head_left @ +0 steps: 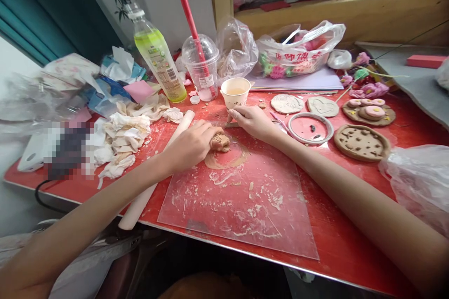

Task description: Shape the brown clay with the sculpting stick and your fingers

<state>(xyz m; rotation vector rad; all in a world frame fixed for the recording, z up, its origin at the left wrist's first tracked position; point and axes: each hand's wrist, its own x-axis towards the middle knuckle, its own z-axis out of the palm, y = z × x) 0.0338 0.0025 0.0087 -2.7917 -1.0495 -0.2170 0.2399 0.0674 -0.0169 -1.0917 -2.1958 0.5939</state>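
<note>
My left hand is curled around a lump of brown clay on a clear plastic sheet. Just behind the paper cup's near side, my right hand has its fingers pinched together low over the sheet's far edge. A thin greyish strip shows beneath those fingertips; its kind is unclear. The paper cup holds a pale liquid. Around the lump, a ring-shaped smear of clay marks the sheet, with dried scraps nearer me. A long pale rolling pin lies beneath my left forearm.
Crumpled tissues, a green drink bottle and a lidded plastic cup stand left and behind. Round clay pieces and a ring lie right. Plastic bags line the back of the red table.
</note>
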